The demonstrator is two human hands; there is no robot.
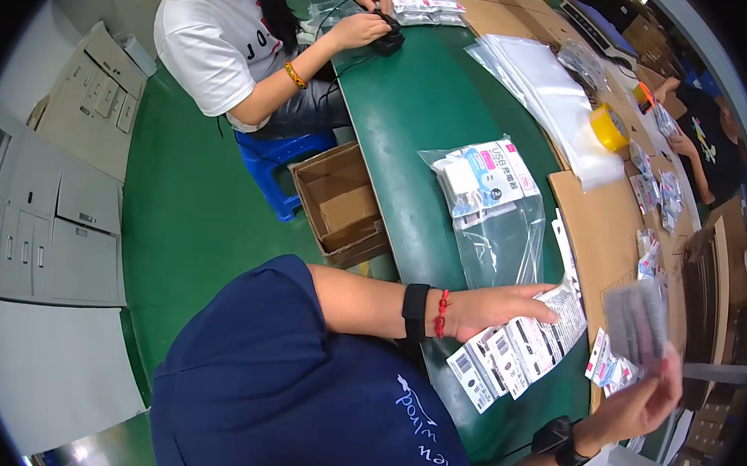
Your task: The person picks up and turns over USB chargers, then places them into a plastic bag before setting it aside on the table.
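Across the near part of the green table (pixel 416 123), my left hand (pixel 493 312) grips a fanned stack of flat white packages (pixel 535 344) printed with black text and barcodes, its thumb on top. At the right, my right hand (pixel 652 395) pinches one small flat package (pixel 636 321), smeared by motion and raised above the cardboard. Just beyond my left hand lies a clear plastic bag (pixel 507 242) with several white, pink and blue charger packages (pixel 490 182) at its far end. Loose packages of similar colours (pixel 609 366) lie between my hands, by the cardboard's edge.
A cardboard sheet (pixel 587 218) runs along the right, with clear plastic sleeves (pixel 535 93) and a yellow tape roll (pixel 609 126) farther off. An open carton (pixel 341 200) and blue stool (pixel 266 165) stand left. A co-worker (pixel 213 49) handles a black object (pixel 389 39); another person (pixel 709 140) works far right.
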